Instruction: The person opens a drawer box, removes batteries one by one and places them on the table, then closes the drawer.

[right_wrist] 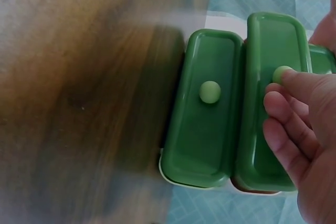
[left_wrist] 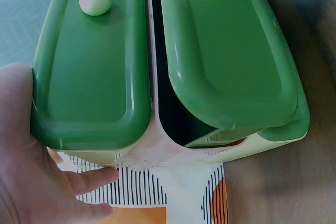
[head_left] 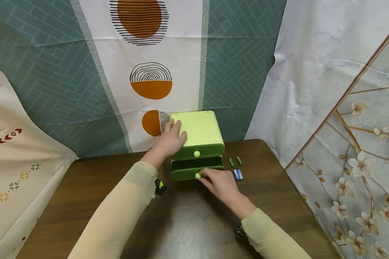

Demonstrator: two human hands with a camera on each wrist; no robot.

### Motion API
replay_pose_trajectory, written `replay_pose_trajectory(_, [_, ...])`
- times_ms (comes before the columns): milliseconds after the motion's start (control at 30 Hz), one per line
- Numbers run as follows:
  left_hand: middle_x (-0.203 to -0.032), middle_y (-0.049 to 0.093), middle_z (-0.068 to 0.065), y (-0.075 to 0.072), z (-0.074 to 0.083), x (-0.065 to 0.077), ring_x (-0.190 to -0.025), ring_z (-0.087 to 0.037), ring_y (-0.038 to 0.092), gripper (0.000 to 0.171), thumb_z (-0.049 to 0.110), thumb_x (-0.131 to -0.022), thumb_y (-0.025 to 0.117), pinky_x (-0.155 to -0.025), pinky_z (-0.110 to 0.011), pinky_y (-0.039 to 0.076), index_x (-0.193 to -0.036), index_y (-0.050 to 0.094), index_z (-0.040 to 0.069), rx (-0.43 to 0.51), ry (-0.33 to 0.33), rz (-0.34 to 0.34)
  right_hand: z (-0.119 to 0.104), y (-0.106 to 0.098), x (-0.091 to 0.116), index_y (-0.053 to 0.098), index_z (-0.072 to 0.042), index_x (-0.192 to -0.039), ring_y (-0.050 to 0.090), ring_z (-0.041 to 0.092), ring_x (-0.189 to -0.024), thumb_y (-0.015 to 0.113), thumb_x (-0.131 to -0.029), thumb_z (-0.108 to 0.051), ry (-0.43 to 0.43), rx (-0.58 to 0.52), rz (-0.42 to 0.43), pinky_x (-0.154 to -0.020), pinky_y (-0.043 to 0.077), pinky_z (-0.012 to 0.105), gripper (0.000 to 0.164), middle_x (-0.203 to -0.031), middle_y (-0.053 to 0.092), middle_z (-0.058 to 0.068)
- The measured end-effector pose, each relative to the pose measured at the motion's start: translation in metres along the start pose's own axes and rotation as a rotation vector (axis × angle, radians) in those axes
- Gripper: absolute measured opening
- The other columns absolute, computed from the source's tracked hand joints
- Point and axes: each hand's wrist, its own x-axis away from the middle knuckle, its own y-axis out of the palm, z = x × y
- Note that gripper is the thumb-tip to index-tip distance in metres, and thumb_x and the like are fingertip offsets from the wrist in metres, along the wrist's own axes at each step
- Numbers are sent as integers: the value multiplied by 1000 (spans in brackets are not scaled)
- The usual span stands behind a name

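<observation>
A small light-green cabinet (head_left: pixel 197 127) with dark green drawers stands at the back of the table. Its middle drawer (right_wrist: pixel 262 129) is pulled partway out, showing a dark inside from above. My right hand (head_left: pixel 222 181) pinches the round pale-green knob (right_wrist: pixel 280 73) of that drawer between thumb and fingers. My left hand (head_left: pixel 170 142) rests on the cabinet's top left edge, fingers fairly straight, some extending along the side in the left wrist view. The top drawer (left_wrist: pixel 94 72) and the bottom drawer (right_wrist: pixel 199 129) are closed, each with its own knob.
To the right of the cabinet lie two green batteries (head_left: pixel 231 162) and two blue-and-white batteries (head_left: pixel 238 175). The brown wooden table (head_left: pixel 272 201) reaches toward me. A patterned cloth (head_left: pixel 240 72) hangs right behind the cabinet, and a floral one (head_left: pixel 360 162) borders the right edge.
</observation>
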Motion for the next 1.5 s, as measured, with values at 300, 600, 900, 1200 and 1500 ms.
replay_pose_trajectory(300, [-184,2,-11,-3,3,2,-158,-49,36,73,52,-116,31,-126,-74,21,-179,17,18,17,-2,-14,7,2,-9,82,-22,-107,70,5,-70,92,-94,-26,12,-12,-8,-54,49,28,17,-96,81,-12])
replay_pose_trajectory(600, [-185,1,-12,-5,4,1,-161,-47,30,74,51,-116,30,-125,-75,21,-179,17,17,11,0,-22,9,5,-16,81,-21,-108,69,7,-68,91,-94,-25,32,-2,0,-54,49,27,18,-95,81,-10])
replay_pose_trajectory(900, [-185,1,-12,-7,4,1,-161,-46,33,75,53,-115,29,-125,-73,24,-179,17,17,0,2,-24,12,11,-22,81,-21,-108,67,7,-66,91,-95,-25,71,13,-2,-51,45,26,17,-94,80,-10])
replay_pose_trajectory(1200, [-185,0,-11,-6,2,1,-163,-45,29,74,52,-115,29,-125,-73,25,-180,16,18,9,4,-32,14,17,-25,80,-21,-107,74,8,-75,90,-96,-27,104,31,-4,-56,52,29,16,-100,82,-10])
replay_pose_trajectory(1500, [-185,0,-12,-8,3,0,-164,-44,26,74,51,-116,28,-124,-74,26,-180,15,17,-5,3,-38,12,17,-27,80,-21,-109,76,9,-77,89,-97,-28,130,43,-11,-56,53,33,16,-101,82,-8])
